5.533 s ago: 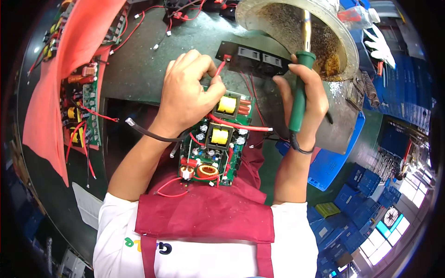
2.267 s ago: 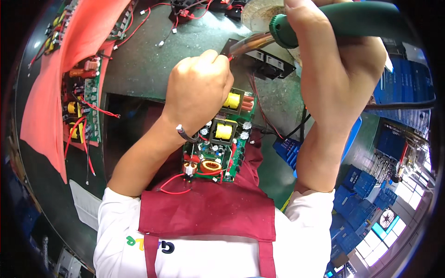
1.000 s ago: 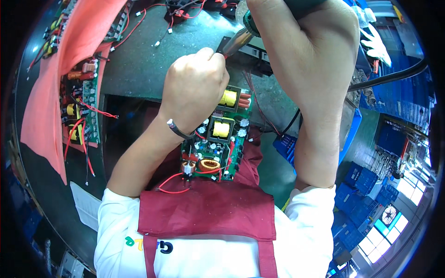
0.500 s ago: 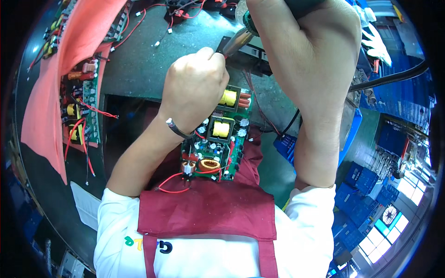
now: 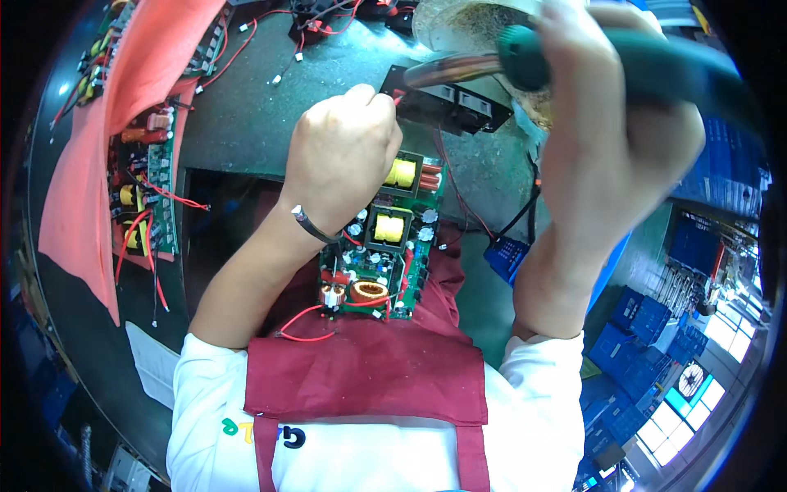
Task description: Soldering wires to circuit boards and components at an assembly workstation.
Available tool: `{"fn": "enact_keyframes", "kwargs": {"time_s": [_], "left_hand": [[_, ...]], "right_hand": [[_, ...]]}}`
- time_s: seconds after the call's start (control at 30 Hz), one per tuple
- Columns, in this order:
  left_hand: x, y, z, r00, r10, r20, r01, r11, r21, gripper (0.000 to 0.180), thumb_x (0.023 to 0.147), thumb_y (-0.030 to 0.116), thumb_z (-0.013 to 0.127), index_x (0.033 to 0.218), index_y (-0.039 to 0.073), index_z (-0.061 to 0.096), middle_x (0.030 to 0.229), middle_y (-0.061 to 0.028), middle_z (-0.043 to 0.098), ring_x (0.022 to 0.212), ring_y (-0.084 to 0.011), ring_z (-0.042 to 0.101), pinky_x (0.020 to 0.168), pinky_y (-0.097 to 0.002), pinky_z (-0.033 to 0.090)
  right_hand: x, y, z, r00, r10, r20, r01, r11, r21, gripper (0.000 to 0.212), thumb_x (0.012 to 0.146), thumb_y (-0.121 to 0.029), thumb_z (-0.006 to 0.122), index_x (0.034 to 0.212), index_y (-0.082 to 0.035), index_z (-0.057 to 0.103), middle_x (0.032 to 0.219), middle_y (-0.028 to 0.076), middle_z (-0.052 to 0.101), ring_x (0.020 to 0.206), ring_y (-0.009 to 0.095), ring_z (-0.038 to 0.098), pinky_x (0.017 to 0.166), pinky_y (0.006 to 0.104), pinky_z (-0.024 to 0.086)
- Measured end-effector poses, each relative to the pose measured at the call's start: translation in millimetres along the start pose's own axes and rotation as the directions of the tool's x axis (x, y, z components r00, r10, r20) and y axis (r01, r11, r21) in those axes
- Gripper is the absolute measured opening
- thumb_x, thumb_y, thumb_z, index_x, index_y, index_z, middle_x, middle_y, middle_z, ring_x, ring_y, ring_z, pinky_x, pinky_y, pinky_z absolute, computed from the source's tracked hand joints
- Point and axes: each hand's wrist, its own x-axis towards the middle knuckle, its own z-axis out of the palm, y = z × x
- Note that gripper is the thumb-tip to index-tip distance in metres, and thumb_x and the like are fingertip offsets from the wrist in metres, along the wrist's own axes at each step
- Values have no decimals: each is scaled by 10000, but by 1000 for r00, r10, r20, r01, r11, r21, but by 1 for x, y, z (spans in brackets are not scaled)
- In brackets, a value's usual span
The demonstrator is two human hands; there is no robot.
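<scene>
- Apron (image 5: 365,377) cloth, lower centre, lay beneath a loose red loop of lead (image 5: 305,321); a shift of your lap could have snagged it and tugged the board.
- Your circuit board (image 5: 379,264) sat at mid-frame, its parts exposed, so a falling solder drip might have bridged contacts.
- A black lead (image 5: 307,221) crossed your left wrist; lifting that arm risked dragging the board along.
- Your left hand (image 5: 340,156), left of the board's top, was closed, seemingly pinching the red wire (image 5: 398,96), though its fingertips were hidden. A slip would have freed the wire, and the iron's barrel pointed close enough to threaten a burn.
- Your right hand (image 5: 615,123), upper right, wrapped the green handle of the soldering iron (image 5: 525,59); both were blurred, and a careless swing could have scorched the plastic sockets.
- The black panel (image 5: 473,117), upper centre, had no visible clamp, so a push might have slid it. You couldn't tell whether the tip touched it.
- Behind, a stained metal dish (image 5: 459,26) stood near enough to be knocked.
</scene>
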Motion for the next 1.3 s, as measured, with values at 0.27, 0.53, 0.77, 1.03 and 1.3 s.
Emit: {"fn": "enact_keyframes", "kwargs": {"time_s": [0.27, 0.53, 0.77, 1.03, 1.3], "left_hand": [[0, 1, 0, 1000, 14, -14, -14, 1000, 4, 147, 885, 104, 700, 786, 43, 610, 775, -125, 601, 707, -301, 668, 692, -405, 555], [2, 2, -2, 1000, 3, 17, -3, 1000, -21, 151, 896, 104, 696, 795, 38, 605, 783, -138, 604, 724, -328, 667, 688, -426, 555], [4, 5, -3, 1000, -23, 3, 23, 998, -53, 165, 889, 78, 697, 781, 19, 587, 766, -158, 581, 703, -370, 635, 654, -461, 522], [4, 4, -2, 1000, -21, 11, 22, 998, -56, 165, 890, 77, 696, 781, 19, 587, 772, -158, 589, 710, -372, 639, 659, -466, 524], [5, 5, -3, 999, -25, 21, 26, 998, -50, 172, 890, 78, 695, 776, 19, 581, 768, -160, 584, 706, -377, 636, 655, -468, 523]], "right_hand": [[-38, 29, -50, 989, -145, 16, 145, 964, -225, 241, 953, -127, 774, 1125, 37, 734, 890, 148, 761, 691, 167, 738, 638, 241, 569], [-78, 85, -53, 965, -106, 239, 188, 917, -351, 363, 772, 79, 753, 1087, -99, 777, 943, 117, 762, 801, 256, 749, 716, 328, 577], [-89, 104, -46, 960, 9, 281, 127, 877, -464, 306, 829, 119, 766, 1067, -69, 728, 1055, 157, 774, 936, 291, 760, 815, 353, 584], [-91, 107, -39, 963, 9, 269, 121, 879, -461, 315, 816, 122, 767, 1062, -70, 722, 1040, 147, 771, 926, 285, 755, 801, 353, 583], [-95, 102, -42, 967, -8, 253, 132, 869, -477, 345, 800, 119, 786, 1072, -88, 740, 1039, 143, 783, 946, 280, 772, 818, 353, 591]]}}
